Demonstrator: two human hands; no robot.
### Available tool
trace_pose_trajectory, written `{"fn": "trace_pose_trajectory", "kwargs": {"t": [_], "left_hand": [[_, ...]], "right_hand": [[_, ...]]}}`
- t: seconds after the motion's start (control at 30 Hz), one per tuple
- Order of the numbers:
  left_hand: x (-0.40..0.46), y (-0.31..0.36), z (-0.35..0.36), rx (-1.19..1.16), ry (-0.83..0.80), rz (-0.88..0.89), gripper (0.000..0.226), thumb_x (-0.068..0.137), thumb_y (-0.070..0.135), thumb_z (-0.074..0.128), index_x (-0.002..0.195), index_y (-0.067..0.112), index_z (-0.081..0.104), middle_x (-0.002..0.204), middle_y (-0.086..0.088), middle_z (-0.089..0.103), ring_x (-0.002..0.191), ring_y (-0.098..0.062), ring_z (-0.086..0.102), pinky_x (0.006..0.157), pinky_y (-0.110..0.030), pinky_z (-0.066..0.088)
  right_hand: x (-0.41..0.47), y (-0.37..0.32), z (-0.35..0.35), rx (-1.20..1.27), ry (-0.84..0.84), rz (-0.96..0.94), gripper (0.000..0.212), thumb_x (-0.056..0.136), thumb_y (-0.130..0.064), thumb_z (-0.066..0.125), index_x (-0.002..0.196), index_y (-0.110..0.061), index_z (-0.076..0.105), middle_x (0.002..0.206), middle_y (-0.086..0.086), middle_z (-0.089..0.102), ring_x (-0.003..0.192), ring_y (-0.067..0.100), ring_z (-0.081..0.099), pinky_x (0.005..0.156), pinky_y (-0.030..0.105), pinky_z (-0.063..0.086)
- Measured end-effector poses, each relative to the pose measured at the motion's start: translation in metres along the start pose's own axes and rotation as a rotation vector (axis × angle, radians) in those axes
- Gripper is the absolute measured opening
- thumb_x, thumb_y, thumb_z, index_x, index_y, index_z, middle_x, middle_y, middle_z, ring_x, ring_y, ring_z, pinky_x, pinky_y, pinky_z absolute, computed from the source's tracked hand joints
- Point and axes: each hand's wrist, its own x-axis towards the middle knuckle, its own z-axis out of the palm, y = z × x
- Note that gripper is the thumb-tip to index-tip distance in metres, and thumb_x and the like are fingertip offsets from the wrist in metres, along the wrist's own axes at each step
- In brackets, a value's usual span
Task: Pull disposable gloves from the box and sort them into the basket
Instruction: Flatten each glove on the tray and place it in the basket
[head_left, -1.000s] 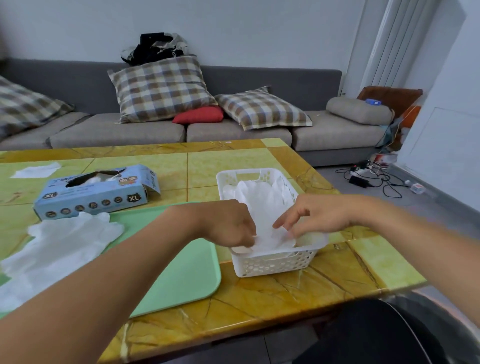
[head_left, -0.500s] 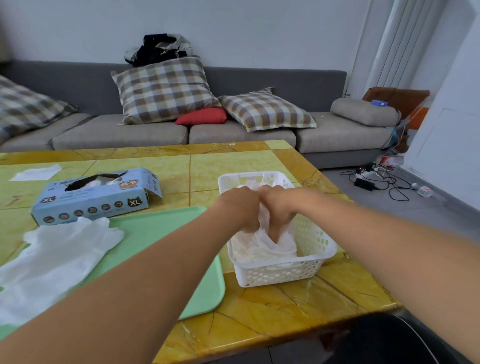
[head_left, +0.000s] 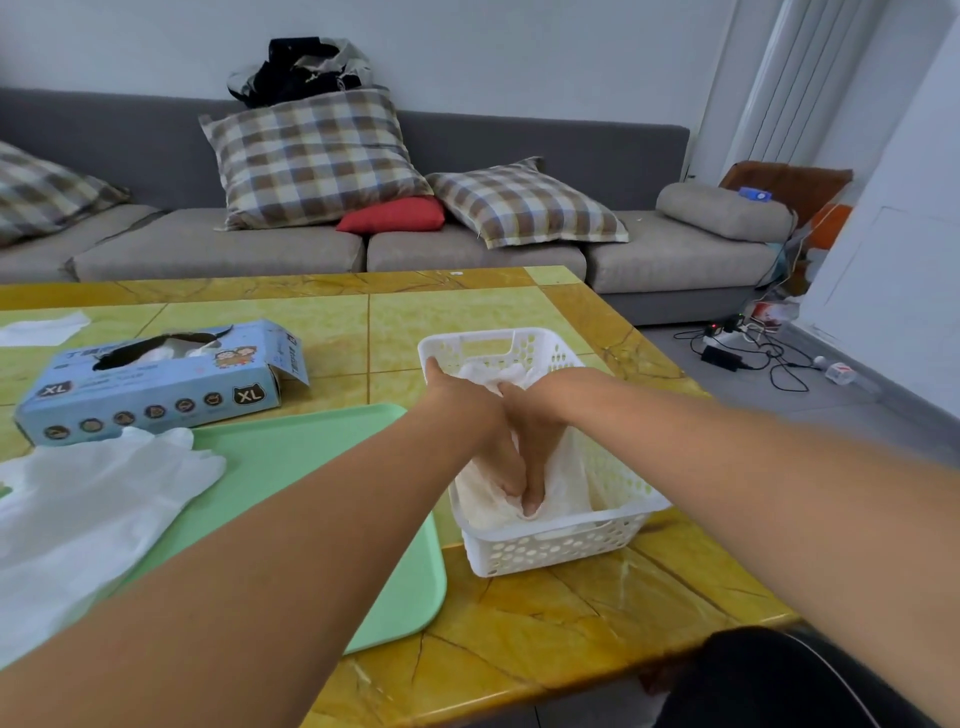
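Observation:
A white perforated basket (head_left: 558, 548) stands on the table to the right of the tray, with white disposable gloves (head_left: 571, 475) piled inside. Both my hands are down in it, side by side. My left hand (head_left: 480, 428) and my right hand (head_left: 537, 441) press the glove pile with straight fingers pointing at the basket's near end. The fingertips sink into the pile. The blue glove box (head_left: 156, 387), marked XL, lies at the left with its top slot torn open. A heap of loose white gloves (head_left: 88, 499) rests on the tray's left part.
A mint-green tray (head_left: 311, 467) lies between the box and the basket on the yellow marble table (head_left: 571, 618). A white sheet (head_left: 44, 327) lies at the far left. A grey sofa with cushions stands behind; cables lie on the floor at the right.
My hands came together from the basket's near rim and pushed deeper into it, flattening the gloves. The camera has shifted slightly closer and to the left.

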Motion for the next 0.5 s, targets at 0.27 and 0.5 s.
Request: {"fn": "trace_pose_trajectory", "kwargs": {"t": [0.27, 0.5], "left_hand": [[-0.017, -0.022, 0.01, -0.105, 0.251, 0.127, 0.078, 0.077, 0.075, 0.062, 0.142, 0.032, 0.051, 0.127, 0.005, 0.063, 0.122, -0.023, 0.055, 0.116, -0.048, 0.029], [-0.107, -0.147, 0.055, -0.614, 0.638, 0.143, 0.023, 0.089, 0.038, 0.072, 0.107, 0.023, 0.075, 0.107, 0.005, 0.072, 0.1, -0.013, 0.065, 0.083, -0.023, 0.046]], "right_hand": [[-0.029, -0.022, -0.02, -0.065, -0.018, 0.118, 0.117, 0.066, -0.06, 0.086, 0.159, -0.03, 0.021, 0.157, -0.001, 0.036, 0.137, 0.027, 0.045, 0.106, 0.041, 0.044], [-0.077, -0.089, -0.098, 0.062, 0.519, -0.103, 0.059, 0.085, -0.045, 0.076, 0.129, -0.008, 0.063, 0.119, 0.008, 0.068, 0.107, 0.029, 0.064, 0.087, 0.038, 0.052]]}}
